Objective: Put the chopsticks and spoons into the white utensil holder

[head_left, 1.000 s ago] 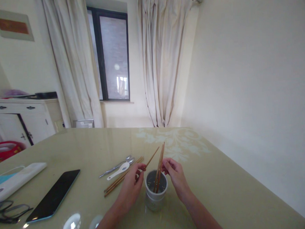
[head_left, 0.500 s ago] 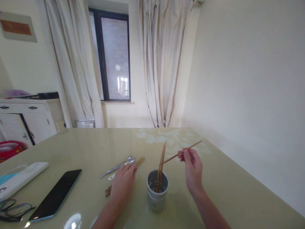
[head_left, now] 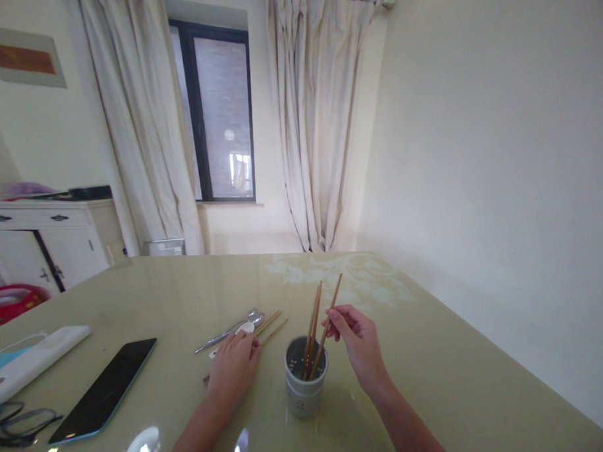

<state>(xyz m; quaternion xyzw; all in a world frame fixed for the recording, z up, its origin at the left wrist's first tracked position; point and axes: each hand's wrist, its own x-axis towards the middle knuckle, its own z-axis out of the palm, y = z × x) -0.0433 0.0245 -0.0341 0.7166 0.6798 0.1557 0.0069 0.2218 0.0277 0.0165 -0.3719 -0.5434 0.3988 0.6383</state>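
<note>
A grey utensil holder with small holes stands upright on the table, and several brown chopsticks lean inside it. My right hand pinches one wooden chopstick, held steeply with its lower end inside the holder. Left of the holder, my left hand is bent over loose chopsticks on the table, its fingers closed about one whose tip angles apart from the others; the fingertips are partly hidden. Just beyond that hand lie metal spoons and a white spoon.
A black phone, eyeglasses and a white power strip lie on the left of the glossy table. The wall runs along the table's right side. A white cabinet stands at the far left.
My right hand has moved left and tipped its chopstick from slanted to steep, lower end now in the holder. My left hand shifted slightly, and one chopstick there now splays from the rest.
</note>
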